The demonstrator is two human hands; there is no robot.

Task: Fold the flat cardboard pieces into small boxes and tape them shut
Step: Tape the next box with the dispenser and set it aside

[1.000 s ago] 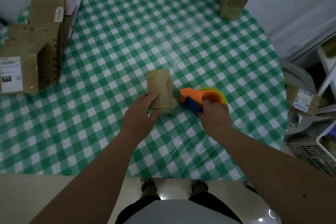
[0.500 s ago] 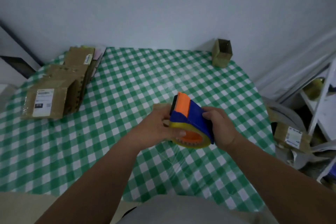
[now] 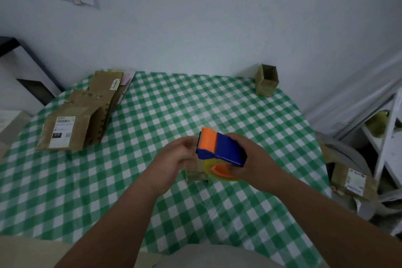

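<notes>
— Tape dispenser [image 3: 219, 148], where is it?

— In my right hand [image 3: 252, 160]. My fingers are curled round its blue body from the right side, and the orange front end points up and away from me, over toward the left hand. The yellowish roll hangs under the blue part, with its orange core showing beside my fingers.

— And your left hand [image 3: 171, 162]?

— Raised just left of the dispenser, fingers bent in toward its orange end. It is blurred there, so I cannot tell whether the fingertips pinch the tape end or only come close to it.

— Box you were working on?

— The small cardboard box [image 3: 195, 173] sits on the counter [image 3: 97, 180] right below both hands. Only its lower near part shows under the roll; the rest is hidden behind my hands and the dispenser.

— What else is on that checked cloth?

— A stack of flat cardboard pieces [image 3: 87, 113] lies at the far left, the nearest one with a white shipping label facing up. At the far right corner, against the wall, an open-topped folded box [image 3: 267, 80] stands upright, well apart from everything else.

— Off the counter?

— To my right, beside it, there is another labelled carton [image 3: 352, 179] resting on a grey chair, and a white shelf frame behind that. A sheet of paper hangs on the wall at the upper left.
</notes>
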